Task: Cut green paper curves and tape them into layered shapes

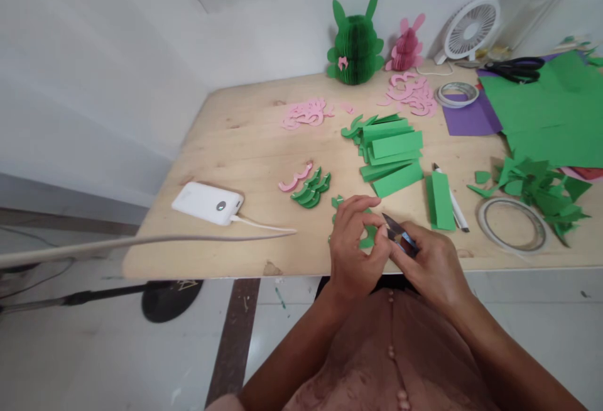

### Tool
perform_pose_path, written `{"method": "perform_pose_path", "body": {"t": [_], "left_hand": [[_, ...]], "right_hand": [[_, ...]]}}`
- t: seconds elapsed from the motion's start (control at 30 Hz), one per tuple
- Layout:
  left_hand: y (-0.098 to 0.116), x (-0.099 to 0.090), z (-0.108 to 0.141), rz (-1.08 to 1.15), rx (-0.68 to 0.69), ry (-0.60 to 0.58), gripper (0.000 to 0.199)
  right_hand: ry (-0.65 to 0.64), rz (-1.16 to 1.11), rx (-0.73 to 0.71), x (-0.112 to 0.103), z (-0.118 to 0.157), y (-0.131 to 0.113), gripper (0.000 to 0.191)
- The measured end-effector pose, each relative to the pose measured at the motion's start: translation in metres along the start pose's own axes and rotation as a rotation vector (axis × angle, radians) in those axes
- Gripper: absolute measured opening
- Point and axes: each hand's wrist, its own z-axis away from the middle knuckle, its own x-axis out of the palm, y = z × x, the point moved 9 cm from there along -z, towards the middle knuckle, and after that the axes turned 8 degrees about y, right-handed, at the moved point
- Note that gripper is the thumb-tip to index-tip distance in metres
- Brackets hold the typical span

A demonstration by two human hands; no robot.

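Note:
My right hand (431, 260) is wrapped round a pair of small dark-bladed scissors (399, 234), their tip angled up and left. Right against them, my left hand (355, 251) is closed in a pinch, thumb to forefinger; whatever it holds is too small or hidden to make out. Green paper cut-outs (368, 237) lie on the table under and behind my left hand. Farther left sit several scalloped green paper strips (311, 192) with a pink wavy strip (296, 178). Behind my hands is a pile of folded green paper strips (394, 153).
A white power bank (207, 202) with its cable lies at left. Rightward are a folded green piece (441, 202), a pen (459, 211), tape rolls (512, 225), green scraps (541, 188) and black-handled scissors (516, 70). Paper rabbits (357, 49) and a fan (471, 31) stand by the wall.

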Motion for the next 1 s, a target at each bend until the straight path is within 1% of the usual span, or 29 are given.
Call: {"method": "perform_pose_path", "body": {"t": [0.1,0.17,0.27,0.33,0.43,0.53,0.67,0.73,0.83,1.0], "left_hand": [[0.002,-0.002,0.003,0.026,-0.023,-0.010,0.013],[0.005,-0.004,0.006,0.046,0.004,-0.006,0.013],[0.012,-0.007,0.013,0.072,0.083,0.001,0.020],[0.009,-0.007,0.017,0.069,0.062,0.008,0.028],[-0.007,-0.006,0.020,0.083,-0.117,0.027,0.044],[-0.022,0.001,0.022,0.163,-0.319,0.022,0.056],[-0.036,0.016,0.024,0.377,-0.587,-0.028,0.055],[-0.039,0.021,0.025,0.489,-0.681,-0.026,0.052],[-0.040,0.021,0.025,0.539,-0.734,0.007,0.048],[-0.037,0.021,0.026,0.531,-0.724,0.014,0.045]], "right_hand": [[-0.010,-0.004,0.016,0.001,0.001,0.002,0.036],[-0.026,-0.014,0.022,0.002,0.001,0.003,0.035],[-0.033,-0.011,0.025,0.002,0.002,0.005,0.033],[-0.035,-0.004,0.021,0.003,0.002,0.005,0.030],[-0.033,0.013,0.002,0.004,0.003,0.002,0.030],[-0.018,0.025,-0.027,0.004,0.005,-0.001,0.034],[-0.001,0.046,-0.059,0.004,0.007,-0.003,0.033],[0.008,0.072,-0.076,0.003,0.009,-0.004,0.033],[0.022,0.097,-0.090,0.002,0.011,-0.005,0.032],[0.025,0.091,-0.095,0.003,0.013,-0.008,0.030]]}}
